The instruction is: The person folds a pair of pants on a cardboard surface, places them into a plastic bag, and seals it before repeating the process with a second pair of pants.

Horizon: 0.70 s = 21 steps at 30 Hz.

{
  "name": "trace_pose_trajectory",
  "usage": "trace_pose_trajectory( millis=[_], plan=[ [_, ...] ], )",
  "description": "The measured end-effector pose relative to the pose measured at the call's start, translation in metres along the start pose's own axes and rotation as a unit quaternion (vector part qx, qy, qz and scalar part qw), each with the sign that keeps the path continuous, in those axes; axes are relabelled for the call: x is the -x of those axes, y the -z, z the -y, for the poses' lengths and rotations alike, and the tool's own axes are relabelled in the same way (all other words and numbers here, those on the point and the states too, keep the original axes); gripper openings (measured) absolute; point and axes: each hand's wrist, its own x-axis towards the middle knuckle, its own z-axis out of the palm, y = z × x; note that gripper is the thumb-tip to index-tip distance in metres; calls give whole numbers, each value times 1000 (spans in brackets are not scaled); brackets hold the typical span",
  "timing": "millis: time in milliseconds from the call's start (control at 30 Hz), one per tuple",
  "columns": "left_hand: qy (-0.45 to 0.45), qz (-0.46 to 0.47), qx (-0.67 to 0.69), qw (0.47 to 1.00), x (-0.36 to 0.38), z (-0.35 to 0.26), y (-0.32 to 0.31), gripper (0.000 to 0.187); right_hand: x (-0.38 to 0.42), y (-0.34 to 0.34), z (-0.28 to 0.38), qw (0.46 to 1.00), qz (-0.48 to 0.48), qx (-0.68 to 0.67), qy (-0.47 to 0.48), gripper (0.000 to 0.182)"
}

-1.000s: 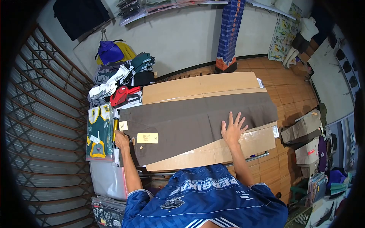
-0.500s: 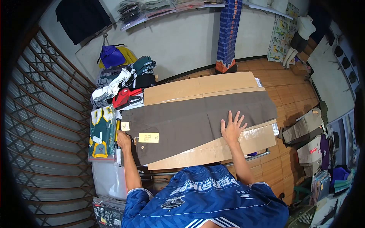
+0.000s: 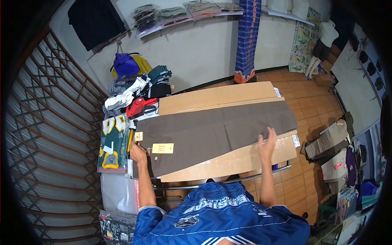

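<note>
A pair of dark grey-brown trousers [image 3: 212,130], folded lengthwise, lies flat across the cardboard. At its waist end sit a yellow paper tag [image 3: 162,148], a smaller pale tag [image 3: 139,136] and a button [image 3: 156,158]. My left hand [image 3: 137,153] is closed at the waistband edge; its fingertips are partly hidden. Over the trousers' near edge, towards the leg ends, my right hand [image 3: 267,145] is turned on its side with fingers stretched and thumb apart. Nothing is in it.
Cardboard [image 3: 212,92] covers the table, with a metal rail [image 3: 261,176] along its near side. Left of it are a red tag gun [image 3: 141,107], folded socks [image 3: 126,94], a bagged green jersey [image 3: 113,141] and clear plastic bags [image 3: 118,191]. A folding metal gate [image 3: 53,134] stands far left.
My right hand has lifted off its flat press on the trousers, moved right and turned sideways. My left hand stays at the waistband. The whole view has shifted slightly.
</note>
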Motion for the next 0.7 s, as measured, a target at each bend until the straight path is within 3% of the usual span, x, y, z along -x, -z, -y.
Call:
trace_pose_trajectory(
  millis=[67, 133, 233, 333, 367, 467, 567, 700],
  plan=[
    [-34, -27, 18, 999, 12, -6, 3, 21, -6, 20, -34, 997, -65, 47, -12, 62],
    [-57, -30, 51, 997, 26, -16, 13, 21, -14, 31, -73, 987, -119, 4, -107, 63],
    [-68, -20, 97, 993, 34, -7, -6, 15, -35, 45, -127, 976, -133, -32, -170, 64],
    [-39, -7, 118, 992, 35, -8, -9, 13, -55, 66, -118, 887, -57, -276, -366, 67],
    [-33, -6, 122, 992, 35, -8, -7, 14, -58, 61, -115, 893, -101, -290, -328, 66],
    [-22, -14, 130, 991, 35, -6, -9, 14, -71, 69, -109, 811, -135, -423, -380, 67],
    [-23, -23, 137, 990, 34, -4, -12, 12, -81, 70, -137, 781, -151, -485, -363, 51],
    [-31, -32, 144, 989, 34, -1, -14, 11, -92, 88, -191, 667, -41, -665, -334, 32]
  ],
)
